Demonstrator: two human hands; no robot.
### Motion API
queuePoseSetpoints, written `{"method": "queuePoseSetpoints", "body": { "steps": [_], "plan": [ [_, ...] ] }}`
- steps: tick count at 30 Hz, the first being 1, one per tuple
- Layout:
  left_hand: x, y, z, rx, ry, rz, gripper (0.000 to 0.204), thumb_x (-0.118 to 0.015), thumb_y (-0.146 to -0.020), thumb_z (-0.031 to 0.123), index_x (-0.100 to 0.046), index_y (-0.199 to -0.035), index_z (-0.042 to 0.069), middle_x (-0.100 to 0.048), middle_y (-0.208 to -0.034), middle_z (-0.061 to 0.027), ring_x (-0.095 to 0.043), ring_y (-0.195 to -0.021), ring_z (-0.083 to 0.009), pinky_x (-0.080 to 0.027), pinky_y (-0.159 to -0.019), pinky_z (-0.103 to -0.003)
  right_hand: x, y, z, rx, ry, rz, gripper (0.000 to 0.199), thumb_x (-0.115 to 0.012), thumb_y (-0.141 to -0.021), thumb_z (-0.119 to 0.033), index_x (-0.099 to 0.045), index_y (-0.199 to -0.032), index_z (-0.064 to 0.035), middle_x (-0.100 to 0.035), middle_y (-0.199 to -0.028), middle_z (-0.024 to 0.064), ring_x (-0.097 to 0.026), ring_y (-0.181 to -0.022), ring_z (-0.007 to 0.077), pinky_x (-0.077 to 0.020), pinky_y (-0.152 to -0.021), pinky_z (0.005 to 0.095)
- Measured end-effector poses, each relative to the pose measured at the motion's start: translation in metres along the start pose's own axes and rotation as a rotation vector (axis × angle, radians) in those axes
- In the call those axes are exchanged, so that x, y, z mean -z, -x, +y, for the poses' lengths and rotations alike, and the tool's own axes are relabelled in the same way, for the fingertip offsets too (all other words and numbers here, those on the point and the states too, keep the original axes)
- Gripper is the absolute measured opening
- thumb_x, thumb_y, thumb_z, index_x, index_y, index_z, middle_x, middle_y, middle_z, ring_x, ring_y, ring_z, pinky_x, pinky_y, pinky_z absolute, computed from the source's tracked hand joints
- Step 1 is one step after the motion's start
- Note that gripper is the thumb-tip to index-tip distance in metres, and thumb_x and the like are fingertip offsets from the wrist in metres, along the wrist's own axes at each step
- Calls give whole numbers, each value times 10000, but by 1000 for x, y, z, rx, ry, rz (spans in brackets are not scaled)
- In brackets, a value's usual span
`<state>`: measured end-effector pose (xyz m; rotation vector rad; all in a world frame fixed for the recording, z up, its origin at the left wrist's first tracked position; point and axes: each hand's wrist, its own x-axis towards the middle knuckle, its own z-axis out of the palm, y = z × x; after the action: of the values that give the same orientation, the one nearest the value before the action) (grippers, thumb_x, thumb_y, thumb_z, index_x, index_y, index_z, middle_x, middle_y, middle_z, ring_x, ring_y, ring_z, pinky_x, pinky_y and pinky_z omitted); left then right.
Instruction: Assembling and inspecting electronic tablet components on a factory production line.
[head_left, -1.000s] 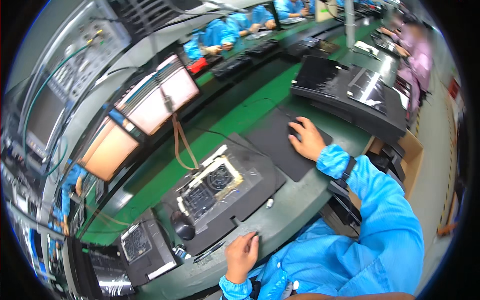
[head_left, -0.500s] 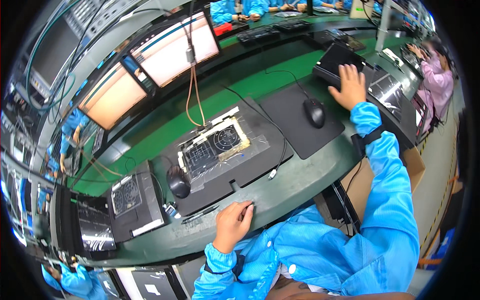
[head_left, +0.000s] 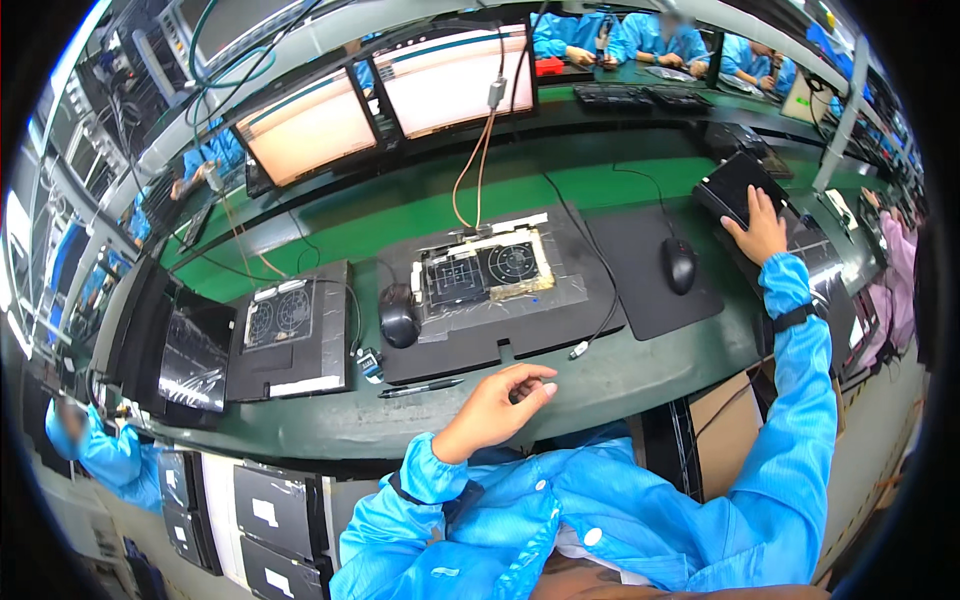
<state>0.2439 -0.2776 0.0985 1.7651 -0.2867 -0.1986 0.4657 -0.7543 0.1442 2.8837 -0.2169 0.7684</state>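
My right hand [head_left: 759,230] reaches to the right end of the bench, with its fingers stretched out and resting on a flat black device [head_left: 722,187]. Nothing is gripped by it. Over the bench's front edge hovers my left hand [head_left: 500,405], loosely curled, with a gap between thumb and forefinger and no object visible in it. A black pen [head_left: 420,388] lies on the bench to its left. Beyond that hand, a black mat [head_left: 460,365] carries a fixture with a dark panel [head_left: 455,277] marked with a grid and circles.
A black mouse [head_left: 399,318] and a small blue-and-white gadget [head_left: 370,366] flank the fixture mat's left side. Another mouse [head_left: 679,266] sits on a mouse pad [head_left: 655,310]. Cables cross the bench; a loose connector [head_left: 579,350] lies near its front. Two lit monitors [head_left: 455,80] stand behind.
The view has swung left, shifting the bench rightward in it. My left thumb and forefinger have come apart a little. My right hand stays on the black device.
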Motion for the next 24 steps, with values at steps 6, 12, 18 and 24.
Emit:
{"method": "queuePoseSetpoints", "body": {
  "steps": [6,12,18,24],
  "plan": [
    [-12,-5,4,-67,-79,-110,308,-713,-983,218,-704,-1209,10,-681,-939,-23,-608,-828,-97,-520,-772,-271,-26,15,6,117,156,40,534,-662,-924,-259,-552,-1427,-117,-568,-1462,107,-544,-1343,289,-494,-999,517],
    [7,-14,7,-10,386,-76,572,-576,-1046,469,-560,-1409,28,-685,-1201,-108,-665,-1132,-236,-529,-978,-416,68,57,-36,490,-372,521,459,-666,-801,15,-671,-1248,-88,-708,-1217,101,-670,-1127,332,-507,-1023,502],
    [3,-24,21,-143,1379,-364,718,-517,-1017,613,-493,-1443,36,-617,-1344,-117,-569,-1265,-281,-458,-1080,-510,108,140,-120,1022,-548,599,390,-764,-798,-130,-707,-1183,-116,-705,-1231,86,-686,-1154,279,-510,-1061,479],
    [23,42,5,-10,970,616,411,-645,-950,23,-563,-1352,11,-664,-1252,-128,-650,-1176,-282,-512,-1050,-448,68,147,-182,961,-836,95,722,-824,-800,-249,-539,-1457,-154,-602,-1303,129,-581,-1235,309,-421,-1099,497]
  ]
}}
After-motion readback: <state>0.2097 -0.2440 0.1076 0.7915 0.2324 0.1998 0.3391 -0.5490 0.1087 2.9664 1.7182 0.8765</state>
